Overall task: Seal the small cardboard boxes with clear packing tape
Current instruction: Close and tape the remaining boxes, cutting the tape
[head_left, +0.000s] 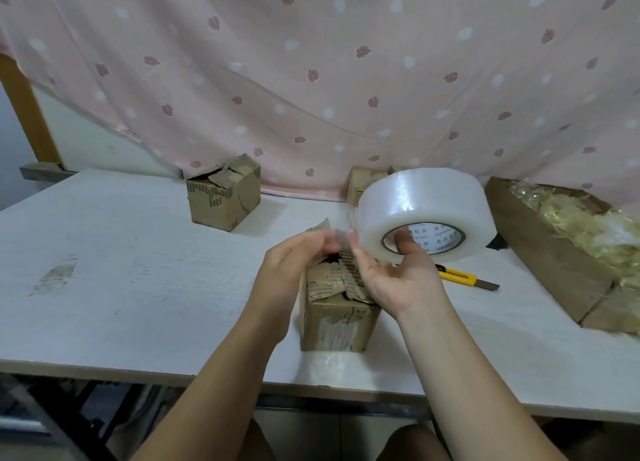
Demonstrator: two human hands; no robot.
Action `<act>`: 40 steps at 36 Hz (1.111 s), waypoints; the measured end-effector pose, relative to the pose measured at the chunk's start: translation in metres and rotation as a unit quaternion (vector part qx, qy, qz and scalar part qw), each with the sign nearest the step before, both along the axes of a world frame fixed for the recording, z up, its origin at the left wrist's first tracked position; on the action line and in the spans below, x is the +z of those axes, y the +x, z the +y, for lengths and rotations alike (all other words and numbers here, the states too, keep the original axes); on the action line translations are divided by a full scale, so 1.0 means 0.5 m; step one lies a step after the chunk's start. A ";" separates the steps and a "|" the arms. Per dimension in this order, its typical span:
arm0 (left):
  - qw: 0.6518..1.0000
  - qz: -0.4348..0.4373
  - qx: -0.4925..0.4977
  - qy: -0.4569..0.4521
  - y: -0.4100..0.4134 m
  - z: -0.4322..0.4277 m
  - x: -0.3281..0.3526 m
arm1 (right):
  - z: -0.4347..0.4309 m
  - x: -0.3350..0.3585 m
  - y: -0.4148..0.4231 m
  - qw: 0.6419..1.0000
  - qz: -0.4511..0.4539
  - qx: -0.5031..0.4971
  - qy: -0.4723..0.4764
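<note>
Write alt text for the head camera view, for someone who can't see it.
The right hand holds a clear tape roll by its core while the left hand pinches the tape end above a worn cardboard box on a white table. A second box stands farther back, and a yellow knife lies to the right.
</note>
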State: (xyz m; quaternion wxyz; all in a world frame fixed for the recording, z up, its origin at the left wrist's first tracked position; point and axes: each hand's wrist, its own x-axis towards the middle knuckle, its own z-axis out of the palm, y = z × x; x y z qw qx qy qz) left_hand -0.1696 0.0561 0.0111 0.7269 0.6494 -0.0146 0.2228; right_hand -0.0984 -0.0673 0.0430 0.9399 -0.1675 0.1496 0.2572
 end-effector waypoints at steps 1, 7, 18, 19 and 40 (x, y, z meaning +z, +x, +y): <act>1.000 -0.003 -0.013 -0.005 -0.002 -0.001 0.003 | 0.000 -0.002 0.001 1.000 0.001 -0.001 0.001; 0.997 0.045 0.024 -0.059 -0.006 -0.015 0.000 | 0.002 -0.001 -0.002 1.000 -0.002 -0.012 0.004; 0.981 0.039 0.179 -0.057 0.011 -0.016 -0.019 | 0.008 -0.004 -0.006 1.000 -0.009 -0.028 0.003; 0.980 0.045 0.186 -0.051 0.015 -0.015 -0.019 | 0.008 -0.006 -0.004 1.000 -0.013 -0.024 -0.002; 0.974 0.151 0.147 0.088 0.035 0.021 -0.003 | -0.030 -0.009 -0.005 0.959 -0.150 -0.083 -0.225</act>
